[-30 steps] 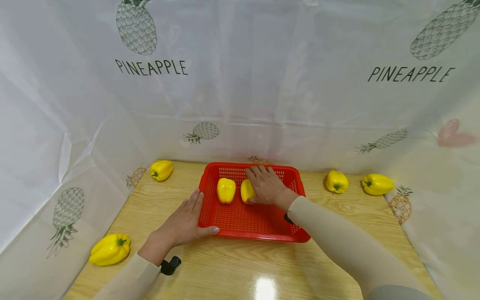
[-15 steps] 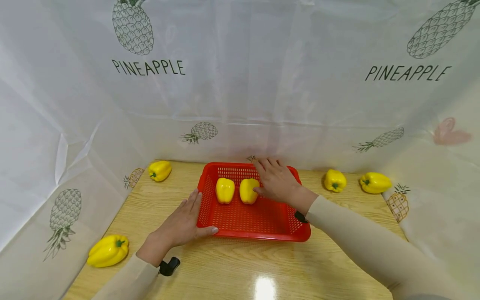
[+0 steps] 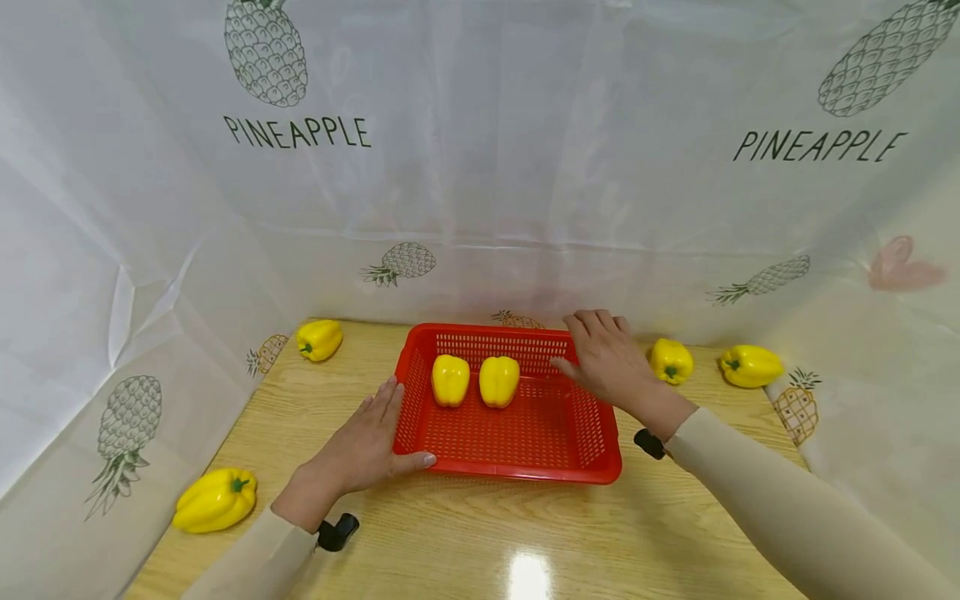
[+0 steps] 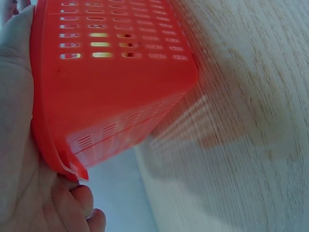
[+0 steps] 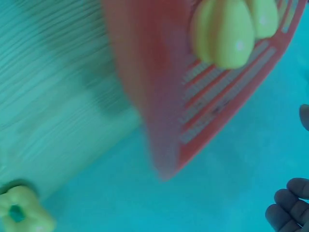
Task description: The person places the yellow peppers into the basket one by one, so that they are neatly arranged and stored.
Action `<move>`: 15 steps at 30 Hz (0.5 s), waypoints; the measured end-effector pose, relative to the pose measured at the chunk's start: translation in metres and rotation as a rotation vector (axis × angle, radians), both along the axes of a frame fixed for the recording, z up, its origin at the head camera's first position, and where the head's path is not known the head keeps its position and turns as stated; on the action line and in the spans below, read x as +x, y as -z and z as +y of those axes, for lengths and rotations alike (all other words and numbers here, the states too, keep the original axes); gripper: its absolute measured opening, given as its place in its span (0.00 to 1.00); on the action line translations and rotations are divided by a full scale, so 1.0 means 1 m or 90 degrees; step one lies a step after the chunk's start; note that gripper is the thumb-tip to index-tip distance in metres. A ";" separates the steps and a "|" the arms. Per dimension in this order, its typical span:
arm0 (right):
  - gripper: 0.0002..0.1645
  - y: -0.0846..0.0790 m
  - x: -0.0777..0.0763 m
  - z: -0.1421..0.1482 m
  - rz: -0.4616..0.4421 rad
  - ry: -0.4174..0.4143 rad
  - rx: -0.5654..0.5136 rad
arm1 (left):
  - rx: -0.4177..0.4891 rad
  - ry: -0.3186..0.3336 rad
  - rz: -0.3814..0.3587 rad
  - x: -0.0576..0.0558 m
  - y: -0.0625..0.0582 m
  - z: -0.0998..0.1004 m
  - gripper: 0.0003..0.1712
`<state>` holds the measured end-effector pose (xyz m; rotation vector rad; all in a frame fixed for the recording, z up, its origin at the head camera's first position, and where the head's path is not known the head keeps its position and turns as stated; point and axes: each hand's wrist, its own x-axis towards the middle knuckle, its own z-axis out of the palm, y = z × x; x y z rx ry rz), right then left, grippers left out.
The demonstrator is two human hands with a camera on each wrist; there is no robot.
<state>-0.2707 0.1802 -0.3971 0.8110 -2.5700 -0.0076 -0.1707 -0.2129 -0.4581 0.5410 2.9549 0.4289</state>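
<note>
A red plastic basket (image 3: pixel 517 472) with slotted walls stands on the table, two yellow bell peppers, a left one (image 3: pixel 451 381) and a right one (image 3: pixel 498 382), lying inside towards its back. My left hand (image 3: pixel 360 442) rests along the basket's left rim, fingers straight and thumb at the front corner; the left wrist view shows its palm against the rim. Above the basket's right back corner is my right hand (image 3: pixel 611 358), fingers extended and holding nothing. Just right of that hand sits another yellow bell pepper (image 3: pixel 671 362).
On the wooden table (image 3: pixel 450 542) lie more yellow bell peppers: one at far right (image 3: pixel 752 367), one at back left (image 3: pixel 320 340) and one at front left (image 3: pixel 216 500). A white sheet (image 3: pixel 495 167) with printed pineapples hangs behind and at the sides.
My right hand has let go of the right pepper in the basket and moved right, to above the basket's right back corner. The left hand has kept its place on the rim.
</note>
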 end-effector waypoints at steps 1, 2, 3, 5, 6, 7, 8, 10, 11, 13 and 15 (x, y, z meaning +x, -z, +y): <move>0.44 0.002 -0.002 0.007 0.011 0.005 -0.002 | -0.001 0.000 0.002 0.000 0.000 0.000 0.77; 0.44 0.005 -0.004 0.014 0.023 0.009 -0.005 | -0.002 0.000 0.003 0.000 0.000 0.000 0.77; 0.44 0.007 -0.006 0.020 0.036 0.012 -0.012 | -0.002 -0.001 0.003 0.000 0.000 -0.001 0.76; 0.43 0.013 -0.010 0.034 0.057 0.024 -0.026 | -0.002 -0.002 0.002 0.000 0.000 -0.001 0.76; 0.42 0.017 -0.012 0.041 0.065 0.033 -0.031 | -0.003 -0.002 0.002 0.000 -0.001 -0.001 0.76; 0.42 0.019 -0.014 0.047 0.069 0.043 -0.034 | -0.002 -0.002 0.002 0.000 -0.001 -0.001 0.76; 0.41 0.022 -0.016 0.053 0.069 0.055 -0.038 | -0.002 -0.002 0.001 0.000 -0.001 -0.001 0.75; 0.40 0.027 -0.019 0.064 0.059 0.083 -0.043 | -0.003 -0.002 -0.001 -0.001 -0.001 -0.001 0.75; 0.40 0.030 -0.021 0.070 0.051 0.097 -0.042 | -0.003 -0.002 -0.002 -0.001 -0.001 -0.001 0.75; 0.39 0.034 -0.024 0.080 0.031 0.128 -0.037 | -0.003 -0.004 -0.006 -0.001 -0.001 -0.001 0.75; 0.39 0.038 -0.026 0.090 0.007 0.158 -0.028 | -0.002 -0.005 -0.011 -0.001 -0.001 0.000 0.75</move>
